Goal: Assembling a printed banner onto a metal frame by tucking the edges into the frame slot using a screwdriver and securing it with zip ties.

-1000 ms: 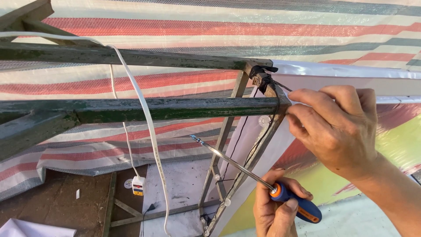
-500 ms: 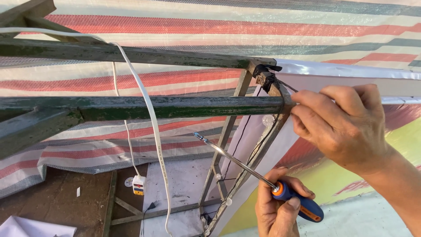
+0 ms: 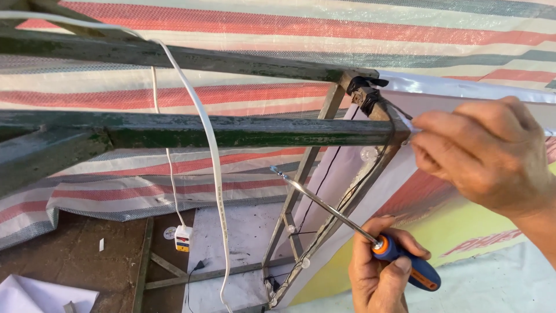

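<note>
Head view: right hand (image 3: 486, 153) pinches wire (image 3: 399, 113) at frame corner (image 3: 370, 98), upper right. Left hand (image 3: 379, 278) grips screwdriver (image 3: 347, 220), lower centre; shaft slants up-left, tip short of green bar (image 3: 231, 130). Right hand nearer corner.

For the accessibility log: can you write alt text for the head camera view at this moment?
A person's right hand pinches a thin black wire at the corner of a green metal frame, while the left hand holds a blue-and-orange screwdriver pointing up-left. A white flat cable hangs over the frame, with striped tarpaulin behind.
</note>
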